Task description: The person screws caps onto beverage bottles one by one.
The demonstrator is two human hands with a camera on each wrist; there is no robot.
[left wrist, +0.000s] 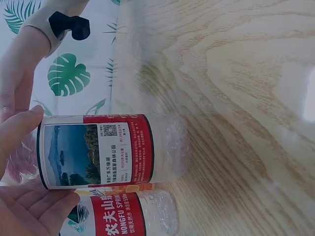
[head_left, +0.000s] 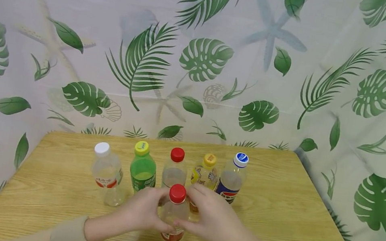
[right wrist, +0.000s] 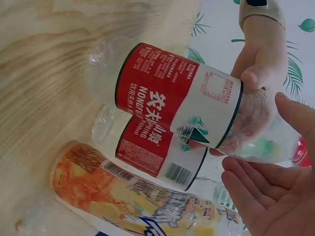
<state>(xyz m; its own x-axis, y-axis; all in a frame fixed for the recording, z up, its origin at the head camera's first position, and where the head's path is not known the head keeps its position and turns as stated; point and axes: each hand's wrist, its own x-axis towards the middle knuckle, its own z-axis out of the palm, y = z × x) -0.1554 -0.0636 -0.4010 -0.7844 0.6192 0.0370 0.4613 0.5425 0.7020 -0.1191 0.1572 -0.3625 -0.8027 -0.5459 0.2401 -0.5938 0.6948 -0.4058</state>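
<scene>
A clear bottle (head_left: 173,217) with a red cap (head_left: 177,194) and a red-and-white label stands on the wooden table (head_left: 295,207), in front of a row of bottles. My left hand (head_left: 149,212) holds its body from the left; in the right wrist view its thumb (right wrist: 256,78) presses the clear upper part and its fingers curl behind. My right hand (head_left: 202,215) is at the bottle's right side with straight fingers (right wrist: 251,184) and an open palm. The left wrist view shows the bottle's label (left wrist: 98,150) between my thumb (left wrist: 19,123) and fingers (left wrist: 34,211).
Behind stand five bottles in a row: a white-capped clear one (head_left: 107,174), a green one (head_left: 143,171), a red-capped clear one (head_left: 175,169), a yellow-capped one (head_left: 205,173) and a blue-labelled one (head_left: 230,182). A leaf-print curtain (head_left: 205,57) surrounds the table.
</scene>
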